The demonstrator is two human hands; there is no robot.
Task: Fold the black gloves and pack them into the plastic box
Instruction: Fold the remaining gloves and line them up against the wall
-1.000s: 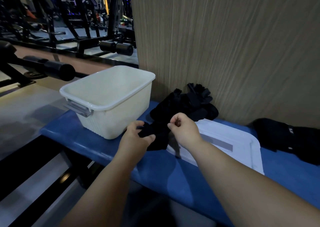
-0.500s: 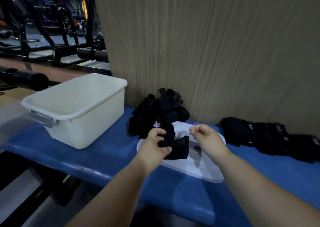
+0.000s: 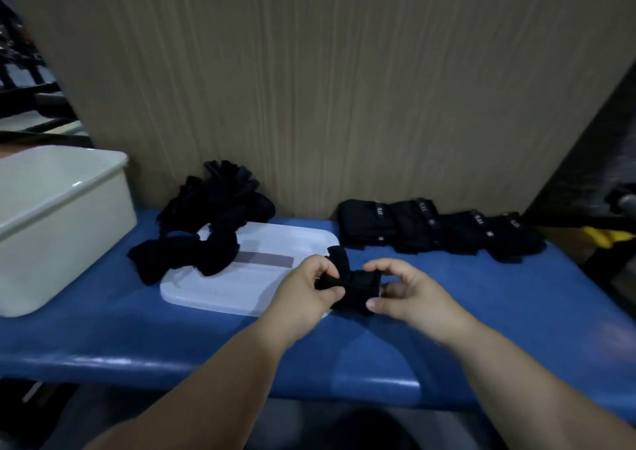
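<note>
Pinching a folded black glove [image 3: 354, 288] between them, both hands worked at the near right corner of the white lid [image 3: 220, 291], which lay flat on the blue tabletop [image 3: 137, 339]. The left hand [image 3: 309, 286] reached in over that corner of the lid; its grip was closed on the glove's left end, thumb underneath and fingers curled over the top, and a bunched tip of fabric stuck up just past the knuckles. The right hand [image 3: 409, 294], just off the lid's right edge, had its grip curled round the glove's other end, forefinger on top and thumb below, with the remaining fingers bent loosely behind. The glove was bundled into a short, thick block; whether it touched the tabletop beside the lid could not be told.

Across the lid's far left corner sprawled a heap of loose black gloves [image 3: 213, 208], some draped onto the lid and the rest piled behind it against the wooden panel [image 3: 309, 88]. Left of the lid, well apart from it, stood the white plastic box [image 3: 69, 229], open at the top, its inside hidden from this angle. Beyond the lid's far right corner, a row of folded black gloves [image 3: 440, 231] lay side by side along the foot of the panel, small pale labels showing on several. Farther right of the lid, past that row, sat a blurred yellow object [image 3: 605, 238].
</note>
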